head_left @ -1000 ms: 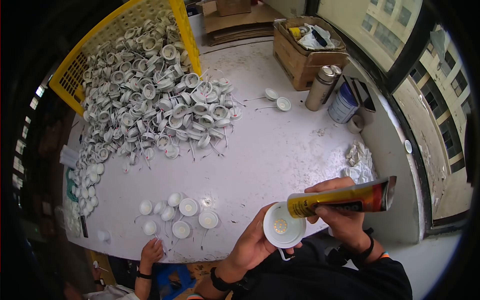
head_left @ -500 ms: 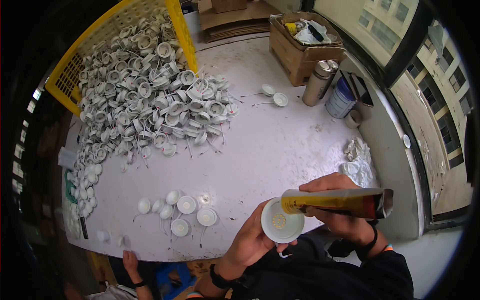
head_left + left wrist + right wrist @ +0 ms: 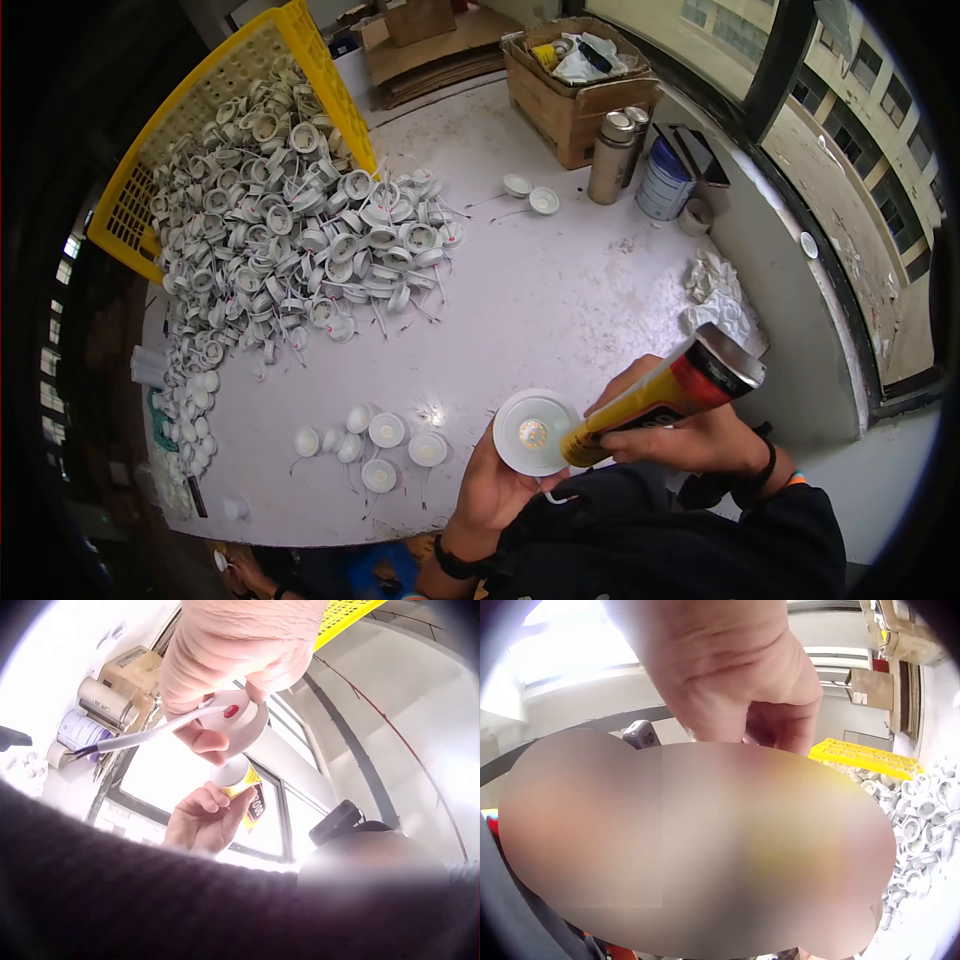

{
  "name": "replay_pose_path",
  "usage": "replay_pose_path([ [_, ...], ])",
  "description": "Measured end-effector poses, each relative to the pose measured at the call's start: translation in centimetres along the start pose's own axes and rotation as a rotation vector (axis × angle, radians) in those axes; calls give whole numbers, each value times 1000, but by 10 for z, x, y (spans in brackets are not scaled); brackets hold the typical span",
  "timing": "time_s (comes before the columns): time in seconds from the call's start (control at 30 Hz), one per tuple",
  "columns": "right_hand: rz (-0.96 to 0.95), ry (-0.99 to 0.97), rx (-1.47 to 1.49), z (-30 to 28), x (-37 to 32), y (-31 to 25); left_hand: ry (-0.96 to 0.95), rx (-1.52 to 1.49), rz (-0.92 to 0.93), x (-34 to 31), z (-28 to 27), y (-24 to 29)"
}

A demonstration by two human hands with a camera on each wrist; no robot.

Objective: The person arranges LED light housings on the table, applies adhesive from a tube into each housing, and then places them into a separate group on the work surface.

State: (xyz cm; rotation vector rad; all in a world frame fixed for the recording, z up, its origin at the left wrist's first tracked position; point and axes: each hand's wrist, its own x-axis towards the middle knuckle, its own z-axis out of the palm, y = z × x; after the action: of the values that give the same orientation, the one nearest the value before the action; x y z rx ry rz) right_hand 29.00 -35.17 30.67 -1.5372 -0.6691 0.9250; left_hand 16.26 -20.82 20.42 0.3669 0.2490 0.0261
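Note:
My left hand grips a round white lamp housing, its open face up and a ring of yellow LED dots inside. In the left wrist view the back of the housing shows a red spot and a white cable between the fingers of that hand. My right hand is curled round a yellow, black and red tube, tilted with its lower end at the housing's right rim. Whether they touch is unclear. A blurred patch covers much of the right wrist view, below the hand.
A yellow crate spills a large heap of white housings at the back left. Several finished-looking lamps lie nearer the front edge. Bottles, a tin and a cardboard box stand back right. Another person's hand shows lower left.
The tube has tipped steeper, its far end raised, and its lower end has moved from over the housing toward its right rim. The housing has shifted slightly left. The other person's hand has left the table edge.

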Motion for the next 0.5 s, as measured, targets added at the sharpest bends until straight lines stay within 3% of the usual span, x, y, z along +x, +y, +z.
replay_pose_path([
  [0.1, -74, 58, 204, 7, 5, 11, 11, -75, 4, 0, -4, 3],
  [0.2, -60, 52, 218, 9, 9, 12, 19, -87, 47, -1, -4, 4],
  [0.47, -10, -58, 47, 5, 15, -1, 138, 52, 103, -2, -1, 2],
  [0.5, -23, -86, 48, 5, 15, -1, 61, 34, 52, -2, -6, 4],
])
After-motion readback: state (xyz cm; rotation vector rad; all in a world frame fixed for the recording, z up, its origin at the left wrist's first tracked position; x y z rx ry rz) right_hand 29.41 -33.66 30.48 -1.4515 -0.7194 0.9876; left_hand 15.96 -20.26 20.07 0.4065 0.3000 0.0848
